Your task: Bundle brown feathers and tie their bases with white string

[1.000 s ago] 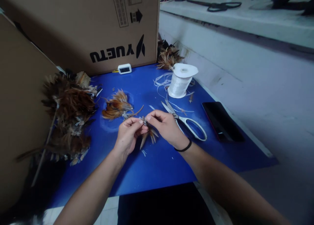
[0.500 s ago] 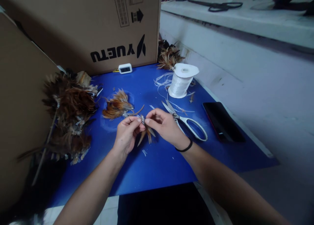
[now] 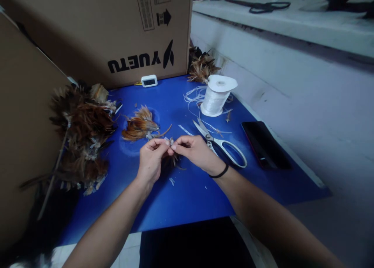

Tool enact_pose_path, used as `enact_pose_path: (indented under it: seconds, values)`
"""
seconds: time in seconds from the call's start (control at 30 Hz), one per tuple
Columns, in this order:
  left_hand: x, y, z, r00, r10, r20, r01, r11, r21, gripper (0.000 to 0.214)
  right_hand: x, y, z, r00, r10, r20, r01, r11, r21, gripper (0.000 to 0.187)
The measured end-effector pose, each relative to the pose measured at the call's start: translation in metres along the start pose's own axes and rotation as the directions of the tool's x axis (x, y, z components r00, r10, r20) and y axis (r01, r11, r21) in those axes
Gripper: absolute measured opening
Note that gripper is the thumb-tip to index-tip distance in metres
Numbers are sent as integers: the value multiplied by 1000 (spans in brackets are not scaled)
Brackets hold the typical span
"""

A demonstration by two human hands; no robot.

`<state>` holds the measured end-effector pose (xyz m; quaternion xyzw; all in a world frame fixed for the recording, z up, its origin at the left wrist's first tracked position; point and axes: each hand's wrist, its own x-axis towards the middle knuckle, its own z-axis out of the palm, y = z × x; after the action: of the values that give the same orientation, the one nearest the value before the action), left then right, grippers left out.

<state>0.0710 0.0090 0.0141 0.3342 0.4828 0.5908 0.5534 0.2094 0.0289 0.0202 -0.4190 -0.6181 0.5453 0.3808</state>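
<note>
My left hand (image 3: 150,160) and my right hand (image 3: 196,153) meet over the blue mat (image 3: 187,190), both pinching the quill end of a small bundle of brown feathers (image 3: 172,157). The bundle hangs down between my palms and is largely hidden by them. A black band circles my right wrist. White-handled scissors (image 3: 222,144) lie just right of my right hand. A loose clump of orange-brown feathers (image 3: 140,125) rests on the mat just beyond my left hand.
A spool of white string (image 3: 215,96) stands behind the scissors with loose strands around it. A dark phone (image 3: 264,144) lies at the right. A big heap of feathers (image 3: 82,135) fills the left. A cardboard box (image 3: 111,30) and a small digital timer (image 3: 149,80) stand at the back.
The feather bundle has been drawn in and down between my hands, so less of it shows. Both hands stayed nearly in place, fingertips closing tighter together.
</note>
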Motion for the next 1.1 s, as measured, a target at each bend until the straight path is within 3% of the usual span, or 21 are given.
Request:
enact_pose_path:
  seconds: [0.33, 0.53, 0.77, 1.1]
  values:
    - [-2, 2, 0, 998, -47, 31, 46, 998, 40, 21, 0, -1, -1, 997, -45, -56, 46, 999, 9, 11]
    - [-3, 1, 1, 999, 12, 50, -15, 998, 56, 27, -2, -5, 0, 997, -66, -40, 64, 996, -62, 14]
    - [0, -6, -3, 988, 114, 106, -124, 987, 98, 23, -2, -1, 0, 974, -212, -82, 192, 959, -209, 13]
    - [3, -7, -7, 963, 252, 90, -268, 919, 289, 17, -2, 0, -1, 983, -162, -83, 148, 978, -146, 11]
